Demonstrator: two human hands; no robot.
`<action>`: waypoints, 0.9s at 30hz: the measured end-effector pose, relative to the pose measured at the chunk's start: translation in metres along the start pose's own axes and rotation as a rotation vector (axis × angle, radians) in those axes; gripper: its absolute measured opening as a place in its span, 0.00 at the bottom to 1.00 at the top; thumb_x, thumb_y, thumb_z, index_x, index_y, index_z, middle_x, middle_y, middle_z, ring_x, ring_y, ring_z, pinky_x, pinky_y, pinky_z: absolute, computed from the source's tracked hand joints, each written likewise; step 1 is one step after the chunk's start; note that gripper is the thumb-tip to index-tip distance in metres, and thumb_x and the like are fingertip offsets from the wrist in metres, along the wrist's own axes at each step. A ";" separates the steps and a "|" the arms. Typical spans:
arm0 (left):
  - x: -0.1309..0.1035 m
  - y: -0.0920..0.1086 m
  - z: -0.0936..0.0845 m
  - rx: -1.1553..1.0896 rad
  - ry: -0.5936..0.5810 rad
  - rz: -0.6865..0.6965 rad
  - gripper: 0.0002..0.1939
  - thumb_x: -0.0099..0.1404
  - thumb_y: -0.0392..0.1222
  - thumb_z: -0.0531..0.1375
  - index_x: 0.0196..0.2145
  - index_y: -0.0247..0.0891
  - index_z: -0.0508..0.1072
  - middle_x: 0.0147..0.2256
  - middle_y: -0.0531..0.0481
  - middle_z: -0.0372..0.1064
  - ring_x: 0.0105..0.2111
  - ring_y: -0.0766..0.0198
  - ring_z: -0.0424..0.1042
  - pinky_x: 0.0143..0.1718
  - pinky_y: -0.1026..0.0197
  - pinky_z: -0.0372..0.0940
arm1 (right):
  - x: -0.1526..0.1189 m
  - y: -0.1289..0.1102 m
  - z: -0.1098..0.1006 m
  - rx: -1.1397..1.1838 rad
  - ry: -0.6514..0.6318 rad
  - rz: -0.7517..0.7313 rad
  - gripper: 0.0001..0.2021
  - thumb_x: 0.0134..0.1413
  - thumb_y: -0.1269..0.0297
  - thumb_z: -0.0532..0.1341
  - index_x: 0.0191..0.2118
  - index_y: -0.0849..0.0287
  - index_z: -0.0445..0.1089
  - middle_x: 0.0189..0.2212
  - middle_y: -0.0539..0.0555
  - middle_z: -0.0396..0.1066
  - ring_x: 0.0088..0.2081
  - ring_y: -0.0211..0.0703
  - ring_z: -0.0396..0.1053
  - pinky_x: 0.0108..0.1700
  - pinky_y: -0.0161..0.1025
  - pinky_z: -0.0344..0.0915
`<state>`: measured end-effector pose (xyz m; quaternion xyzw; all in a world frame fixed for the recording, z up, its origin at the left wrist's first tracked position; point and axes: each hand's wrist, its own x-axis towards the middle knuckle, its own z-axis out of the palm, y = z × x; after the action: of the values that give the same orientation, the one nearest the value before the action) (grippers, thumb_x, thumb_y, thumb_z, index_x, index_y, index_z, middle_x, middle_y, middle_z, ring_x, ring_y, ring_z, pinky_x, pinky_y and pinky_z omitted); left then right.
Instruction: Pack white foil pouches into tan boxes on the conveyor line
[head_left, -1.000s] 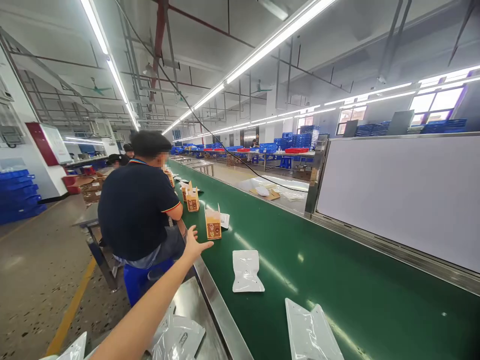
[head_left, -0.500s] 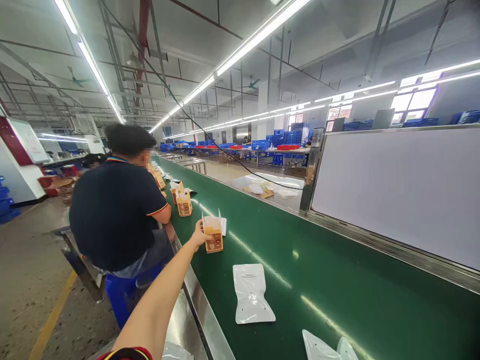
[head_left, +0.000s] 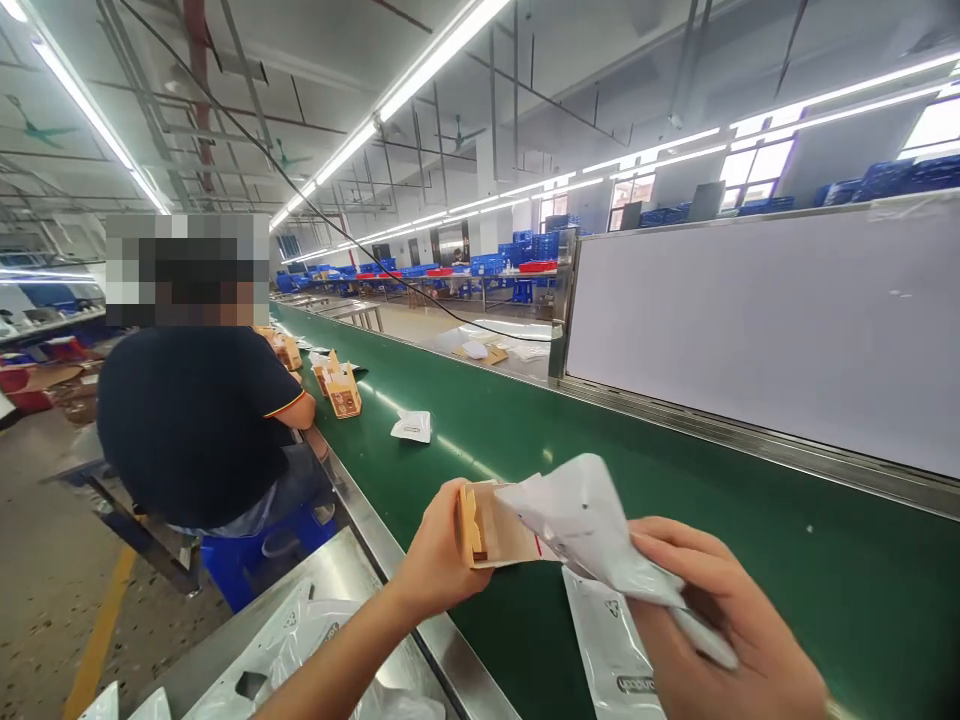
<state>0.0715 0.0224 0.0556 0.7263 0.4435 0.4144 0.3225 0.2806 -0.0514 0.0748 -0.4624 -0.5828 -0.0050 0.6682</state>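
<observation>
Left hand (head_left: 439,555) is gripping an open cardboard box (head_left: 491,525), holding it on its side above the near edge of the green conveyor belt (head_left: 675,500). Right hand (head_left: 720,620) is pinching a white plastic pouch (head_left: 589,525) between thumb and fingers, its leading end touching the box's open mouth. Box is sitting between the two hands, pouch just right of it. Another pouch (head_left: 611,650) is lying flat on the belt under the hands. A seated co-worker (head_left: 195,420) is working further along, beside more boxes (head_left: 341,385).
</observation>
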 end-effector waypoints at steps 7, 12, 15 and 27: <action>-0.039 0.018 0.062 0.395 0.232 0.438 0.31 0.52 0.31 0.61 0.52 0.45 0.57 0.48 0.43 0.65 0.49 0.50 0.66 0.52 0.43 0.62 | -0.021 0.008 -0.022 -0.360 -0.439 -0.486 0.15 0.57 0.81 0.48 0.40 0.58 0.68 0.34 0.51 0.73 0.33 0.42 0.69 0.33 0.38 0.70; -0.055 0.029 0.110 0.284 0.173 0.439 0.29 0.57 0.31 0.57 0.55 0.43 0.56 0.49 0.42 0.66 0.50 0.53 0.67 0.50 0.48 0.66 | -0.036 0.004 -0.054 -0.010 -0.765 0.079 0.22 0.55 0.74 0.52 0.57 0.60 0.57 0.49 0.58 0.68 0.46 0.44 0.70 0.46 0.42 0.71; -0.063 0.038 0.125 0.257 0.166 0.357 0.25 0.57 0.33 0.58 0.53 0.43 0.59 0.47 0.44 0.68 0.47 0.53 0.70 0.47 0.48 0.68 | -0.030 -0.007 -0.080 0.167 -1.037 0.421 0.33 0.49 0.66 0.64 0.61 0.58 0.54 0.56 0.59 0.61 0.53 0.48 0.64 0.54 0.44 0.66; -0.118 0.054 0.150 0.081 -0.147 0.127 0.46 0.49 0.36 0.65 0.62 0.44 0.48 0.58 0.42 0.60 0.58 0.50 0.62 0.56 0.46 0.64 | -0.031 -0.031 -0.165 -0.565 -0.772 0.098 0.11 0.59 0.70 0.52 0.39 0.52 0.70 0.37 0.52 0.67 0.37 0.42 0.68 0.38 0.37 0.69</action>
<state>0.1945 -0.1221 -0.0038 0.7939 0.3880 0.3613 0.2976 0.3813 -0.1884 0.0869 -0.6211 -0.7415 0.0404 0.2505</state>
